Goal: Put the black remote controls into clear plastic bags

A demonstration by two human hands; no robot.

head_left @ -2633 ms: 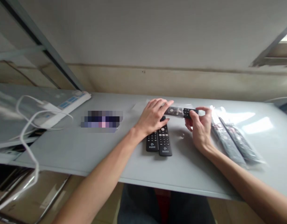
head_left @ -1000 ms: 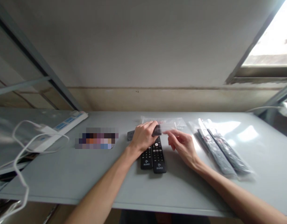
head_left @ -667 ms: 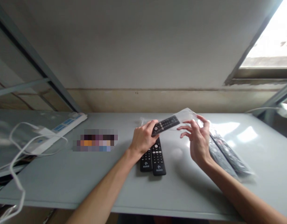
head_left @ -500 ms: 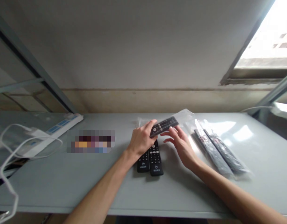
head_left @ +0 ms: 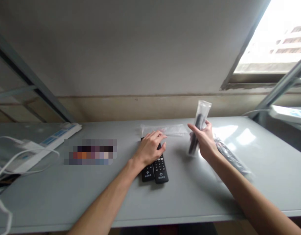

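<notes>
My left hand lies over the upper part of the black remote controls, thumb and fingers apart, holding nothing that I can see. The lower ends of two remotes, the left remote and the right remote, show side by side below it, buttons up. Whether another remote is beneath the hand I cannot tell. My right hand grips a black remote in a clear plastic sleeve, raised nearly upright above the table. Another sleeved remote lies on the table by my right forearm, partly hidden by it.
An unfolded clear plastic sleeve lies behind my left hand. To the left are a blurred-out patch, a white power strip and white cables. A white power strip is at the far right, by a metal frame post.
My left hand has let go of the remote it held up and lowered onto the remotes. My right hand has moved right and lifted one sleeved remote off the table.
</notes>
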